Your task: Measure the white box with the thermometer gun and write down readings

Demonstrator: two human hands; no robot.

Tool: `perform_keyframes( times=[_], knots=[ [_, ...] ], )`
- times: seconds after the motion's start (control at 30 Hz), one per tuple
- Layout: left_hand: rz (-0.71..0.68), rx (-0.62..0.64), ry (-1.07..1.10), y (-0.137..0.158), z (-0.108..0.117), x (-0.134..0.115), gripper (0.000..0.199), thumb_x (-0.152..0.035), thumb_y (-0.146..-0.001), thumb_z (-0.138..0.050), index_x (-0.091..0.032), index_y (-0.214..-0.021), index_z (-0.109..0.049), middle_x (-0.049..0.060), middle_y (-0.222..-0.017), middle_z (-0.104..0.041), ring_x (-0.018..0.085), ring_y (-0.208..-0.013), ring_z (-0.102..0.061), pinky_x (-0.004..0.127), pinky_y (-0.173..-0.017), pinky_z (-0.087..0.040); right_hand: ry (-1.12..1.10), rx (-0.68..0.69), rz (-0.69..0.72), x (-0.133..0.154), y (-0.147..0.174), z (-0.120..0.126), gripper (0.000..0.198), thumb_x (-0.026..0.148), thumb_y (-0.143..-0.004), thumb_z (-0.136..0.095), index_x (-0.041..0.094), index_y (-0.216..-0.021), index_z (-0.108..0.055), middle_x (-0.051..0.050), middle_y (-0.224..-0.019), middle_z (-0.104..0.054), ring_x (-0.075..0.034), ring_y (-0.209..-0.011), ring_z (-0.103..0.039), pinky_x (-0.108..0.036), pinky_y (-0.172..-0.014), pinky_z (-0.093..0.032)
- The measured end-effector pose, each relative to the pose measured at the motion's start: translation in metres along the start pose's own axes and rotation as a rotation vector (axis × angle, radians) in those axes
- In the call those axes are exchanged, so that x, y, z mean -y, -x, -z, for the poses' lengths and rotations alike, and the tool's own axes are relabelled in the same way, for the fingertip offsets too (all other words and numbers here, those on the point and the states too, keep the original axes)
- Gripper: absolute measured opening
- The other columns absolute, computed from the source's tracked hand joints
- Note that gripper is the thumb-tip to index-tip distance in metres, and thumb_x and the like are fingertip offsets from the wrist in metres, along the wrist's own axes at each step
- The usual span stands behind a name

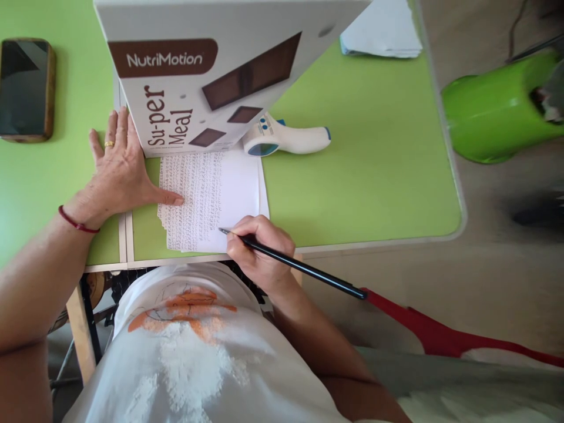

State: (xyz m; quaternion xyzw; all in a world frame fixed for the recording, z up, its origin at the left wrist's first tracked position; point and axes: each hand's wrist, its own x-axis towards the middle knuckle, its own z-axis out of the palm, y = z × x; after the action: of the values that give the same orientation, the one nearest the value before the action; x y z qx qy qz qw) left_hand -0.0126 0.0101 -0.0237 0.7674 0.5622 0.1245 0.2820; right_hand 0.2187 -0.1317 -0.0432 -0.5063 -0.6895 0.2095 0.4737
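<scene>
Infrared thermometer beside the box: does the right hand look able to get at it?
Probably yes: nothing upright shows between the right hand and the infrared thermometer, though the hand holds a black pen.

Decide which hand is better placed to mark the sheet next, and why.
Probably the right hand: it grips the black pen, whose tip is over the sheet. The left hand lies spread, holding no pen.

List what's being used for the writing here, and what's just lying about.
In use:
black pen, in the right hand
handwritten sheet, under the left hand's thumb

Just lying about:
NutriMotion box
white thermometer-like device
phone
stack of papers
green container, off the table's edge
</scene>
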Motion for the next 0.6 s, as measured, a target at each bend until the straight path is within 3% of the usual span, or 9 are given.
perform_keyframes(
  times=[0.33, 0.47, 0.6],
  knots=[
    [-0.070, -0.086, 0.208, -0.0011, -0.0020, 0.0074, 0.135, -0.067, -0.038, -0.094, -0.022, -0.152, -0.038, 0.010, -0.157, -0.041, 0.046, -0.154, 0.014, 0.057, -0.120, 0.026, 0.028, 0.024, 0.011, 0.0021, -0.0024, 0.0010, 0.019, 0.014, -0.085, -0.059, 0.025, -0.075, -0.048, 0.007, -0.057, -0.054, -0.010, -0.045, -0.048, -0.022, -0.046, -0.042],
    [-0.048, -0.055, 0.183, -0.0009, -0.0005, 0.0046, 0.137, -0.067, -0.036, -0.094, -0.022, -0.152, -0.037, 0.012, -0.157, -0.039, 0.045, -0.154, 0.017, 0.060, -0.123, 0.017, 0.005, 0.020, 0.003, -0.0007, -0.0003, 0.0010, 0.019, 0.013, -0.085, -0.060, 0.024, -0.075, -0.047, 0.007, -0.059, -0.052, -0.009, -0.047, -0.046, -0.022, -0.047, -0.040],
    [-0.028, -0.062, 0.258, -0.0014, 0.0020, -0.0002, 0.132, -0.069, -0.041, -0.092, -0.021, -0.151, -0.038, 0.012, -0.155, -0.040, 0.043, -0.154, 0.016, 0.062, -0.126, 0.007, -0.101, -0.084, -0.049, -0.0060, 0.0068, -0.0006, 0.015, 0.020, -0.090, -0.060, 0.025, -0.081, -0.050, 0.006, -0.063, -0.053, -0.011, -0.051, -0.049, -0.023, -0.048, -0.042]
  ],
)
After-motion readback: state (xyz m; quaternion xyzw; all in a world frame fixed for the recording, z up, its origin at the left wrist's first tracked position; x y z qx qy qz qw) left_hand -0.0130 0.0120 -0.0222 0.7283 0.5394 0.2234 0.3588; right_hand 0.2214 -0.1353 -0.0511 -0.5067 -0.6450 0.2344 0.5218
